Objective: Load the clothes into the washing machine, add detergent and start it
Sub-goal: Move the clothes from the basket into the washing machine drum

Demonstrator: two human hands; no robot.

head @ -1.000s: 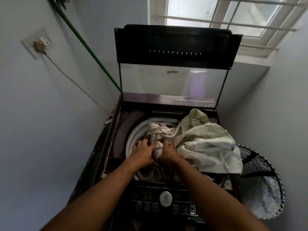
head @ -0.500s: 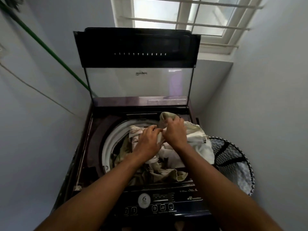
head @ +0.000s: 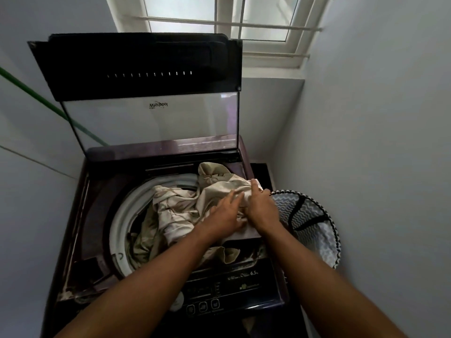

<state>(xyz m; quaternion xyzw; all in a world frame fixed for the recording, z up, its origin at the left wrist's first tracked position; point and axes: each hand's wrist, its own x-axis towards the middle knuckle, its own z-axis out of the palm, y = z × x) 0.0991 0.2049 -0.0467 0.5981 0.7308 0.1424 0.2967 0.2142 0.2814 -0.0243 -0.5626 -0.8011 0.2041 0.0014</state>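
A dark top-loading washing machine (head: pixel 80 240) stands before me with its glass lid (head: pixel 151 120) raised upright. Cream patterned clothes (head: pixel 178 211) fill the right half of the white-rimmed drum (head: pixel 117 220) and bulge over its right edge. My left hand (head: pixel 225 213) lies on the heap with fingers stretched out flat. Beside it, my right hand (head: pixel 261 208) grips a fold of the cloth at the drum's right rim. The control panel (head: pixel 219 293) with its buttons sits at the front, partly behind my forearms.
A laundry basket (head: pixel 314 225) with a zigzag lining stands right of the machine against the wall. Walls close in on both sides. A green pipe (head: pixel 48 106) runs down the left wall, and a barred window (head: pixel 219 23) sits above.
Both hands have moved right across the heap, from the drum's middle toward its right rim. My view has swung right, so the machine sits further left.
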